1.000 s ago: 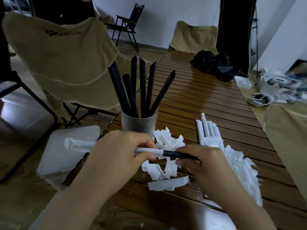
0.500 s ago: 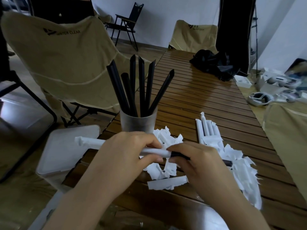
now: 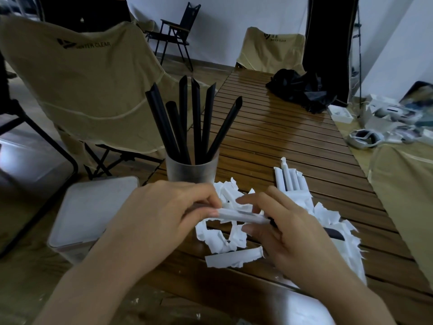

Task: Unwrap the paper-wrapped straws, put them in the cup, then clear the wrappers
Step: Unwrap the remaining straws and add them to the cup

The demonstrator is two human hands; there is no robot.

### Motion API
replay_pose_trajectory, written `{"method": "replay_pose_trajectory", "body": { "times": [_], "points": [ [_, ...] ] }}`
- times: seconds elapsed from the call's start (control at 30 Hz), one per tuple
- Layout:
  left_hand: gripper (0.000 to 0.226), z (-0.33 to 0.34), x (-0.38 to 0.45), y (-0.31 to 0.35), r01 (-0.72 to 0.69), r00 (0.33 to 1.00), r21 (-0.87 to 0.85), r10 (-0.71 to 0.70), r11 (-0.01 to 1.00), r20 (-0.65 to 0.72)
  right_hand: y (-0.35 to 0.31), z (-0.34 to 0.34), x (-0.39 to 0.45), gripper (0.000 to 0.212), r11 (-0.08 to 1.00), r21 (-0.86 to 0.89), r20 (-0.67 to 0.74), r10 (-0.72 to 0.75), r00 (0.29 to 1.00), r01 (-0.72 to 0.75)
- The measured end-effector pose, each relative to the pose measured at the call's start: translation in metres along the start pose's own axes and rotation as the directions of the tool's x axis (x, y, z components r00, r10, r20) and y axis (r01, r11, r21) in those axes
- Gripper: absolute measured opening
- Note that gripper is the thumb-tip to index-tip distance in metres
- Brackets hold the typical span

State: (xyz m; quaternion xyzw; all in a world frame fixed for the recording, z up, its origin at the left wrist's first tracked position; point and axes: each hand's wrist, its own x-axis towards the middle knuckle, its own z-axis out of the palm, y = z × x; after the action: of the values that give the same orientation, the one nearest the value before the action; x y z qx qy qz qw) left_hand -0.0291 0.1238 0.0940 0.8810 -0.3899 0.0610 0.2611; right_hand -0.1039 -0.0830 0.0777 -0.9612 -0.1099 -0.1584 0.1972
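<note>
You have one wide-angle view only, worn on your head and pitched forward and down along the slatted tabletop (image 3: 269, 127), which runs from the lower centre of the frame to the upper centre. It sits close: your left hand (image 3: 161, 216) and right hand (image 3: 288, 233) fill the lower half, forearms entering from the bottom edge, with the cup (image 3: 191, 171) just above them at centre. The lens bends the edges, taking in a tan chair (image 3: 77, 90) at upper left and a white wall (image 3: 234, 24) along the top.
</note>
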Motion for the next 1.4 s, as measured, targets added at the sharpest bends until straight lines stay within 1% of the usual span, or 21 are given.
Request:
{"method": "replay_pose_trajectory", "body": {
  "times": [0.07, 0.17, 0.27, 0.37, 0.43, 0.5, 0.63, 0.77, 0.9, 0.97, 1.03, 1.1, 1.2, 1.33, 1.4],
  "points": [
    [0.028, 0.002, 0.0, 0.002, -0.013, 1.0, -0.024, 0.013, 1.0, -0.009, -0.002, 0.0, 0.002, 0.014, 0.999, 0.035, -0.072, 0.008, 0.997, -0.006],
    [0.025, 0.006, 0.001, 0.006, -0.021, 1.0, -0.022, 0.021, 1.0, -0.02, -0.002, 0.003, 0.003, 0.004, 0.986, 0.165, -0.177, 0.05, 0.983, -0.021],
    [0.013, 0.01, 0.002, 0.013, -0.028, 0.996, 0.012, 0.029, 1.0, -0.085, -0.004, 0.006, 0.005, 0.016, 0.968, 0.249, -0.256, 0.097, 0.962, -0.032],
    [0.009, 0.012, 0.001, 0.021, 0.01, 0.986, -0.036, -0.016, 0.999, -0.166, -0.009, 0.007, 0.006, 0.016, 0.962, 0.272, -0.342, 0.122, 0.932, -0.026],
    [0.01, 0.015, 0.001, 0.023, 0.025, 0.98, -0.072, -0.039, 0.997, -0.197, -0.011, 0.008, 0.006, 0.015, 0.965, 0.262, -0.393, 0.127, 0.911, -0.022],
    [0.011, 0.018, 0.001, 0.024, 0.058, 0.97, -0.108, -0.082, 0.992, -0.231, -0.013, 0.01, 0.006, 0.018, 0.979, 0.201, -0.429, 0.108, 0.897, -0.022],
    [0.006, 0.021, 0.002, 0.03, 0.184, 0.935, -0.242, -0.246, 0.953, -0.255, -0.015, 0.015, 0.003, 0.021, 0.989, 0.149, -0.497, 0.067, 0.865, 0.008],
    [0.006, 0.021, 0.005, 0.035, 0.283, 0.907, -0.357, -0.369, 0.89, -0.203, -0.017, 0.016, 0.001, 0.02, 0.996, 0.088, -0.515, 0.024, 0.857, 0.025],
    [0.004, 0.02, 0.006, 0.035, 0.405, 0.866, -0.46, -0.493, 0.79, -0.084, -0.019, 0.015, 0.001, 0.023, 0.999, 0.01, -0.5, -0.03, 0.866, 0.041],
    [0.004, 0.019, 0.005, 0.033, 0.426, 0.861, -0.45, -0.505, 0.785, -0.067, -0.019, 0.016, 0.003, 0.02, 0.999, 0.038, -0.439, -0.016, 0.898, 0.037],
    [0.005, 0.018, 0.004, 0.03, 0.431, 0.862, -0.427, -0.503, 0.795, -0.065, -0.017, 0.018, 0.005, 0.014, 0.993, 0.116, -0.368, 0.021, 0.93, 0.024],
    [0.006, 0.018, 0.003, 0.028, 0.445, 0.86, -0.421, -0.509, 0.79, -0.046, -0.015, 0.019, 0.007, 0.012, 0.986, 0.167, -0.345, 0.039, 0.938, 0.021],
    [0.005, 0.02, 0.004, 0.03, 0.461, 0.856, -0.427, -0.517, 0.778, -0.017, -0.015, 0.018, 0.007, 0.016, 0.992, 0.123, -0.392, 0.011, 0.92, 0.04],
    [0.009, 0.021, 0.007, 0.035, 0.512, 0.825, -0.545, -0.557, 0.664, 0.097, -0.021, 0.017, 0.003, 0.023, 0.996, 0.075, -0.471, -0.004, 0.882, 0.044],
    [0.01, 0.02, 0.007, 0.035, 0.515, 0.824, -0.562, -0.554, 0.647, 0.118, -0.023, 0.017, 0.001, 0.023, 0.998, 0.062, -0.498, 0.009, 0.867, 0.025]
  ]
}}
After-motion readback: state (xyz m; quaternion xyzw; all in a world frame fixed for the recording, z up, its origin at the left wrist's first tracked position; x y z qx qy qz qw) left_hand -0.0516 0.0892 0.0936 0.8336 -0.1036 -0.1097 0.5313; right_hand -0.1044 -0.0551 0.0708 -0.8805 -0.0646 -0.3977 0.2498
